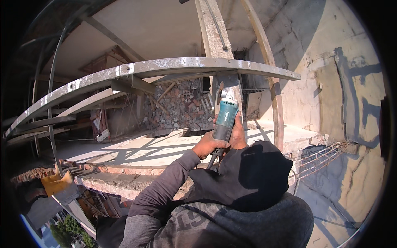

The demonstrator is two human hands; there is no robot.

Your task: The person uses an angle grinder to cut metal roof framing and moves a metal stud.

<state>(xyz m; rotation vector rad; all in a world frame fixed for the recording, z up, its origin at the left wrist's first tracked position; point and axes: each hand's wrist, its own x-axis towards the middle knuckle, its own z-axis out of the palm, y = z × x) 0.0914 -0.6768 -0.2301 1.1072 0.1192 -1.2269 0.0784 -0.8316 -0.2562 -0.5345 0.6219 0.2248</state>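
Grey sleeve (165, 186), both hands' fingers (209, 145) wrapped round teal angle grinder (225, 118)

One fisheye view from the person's head, looking forward and down from close behind the raised hands (221, 140), past a metal beam (165, 68) to a concrete slab (136, 149)

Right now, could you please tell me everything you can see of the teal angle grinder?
The teal angle grinder has a teal plastic-looking body, a grey metal head and a thin round disc at its top. It stands nearly upright, disc against the grey metal upright post. The left hand grips its lower end, the right hand its side. A dark cord hangs below.
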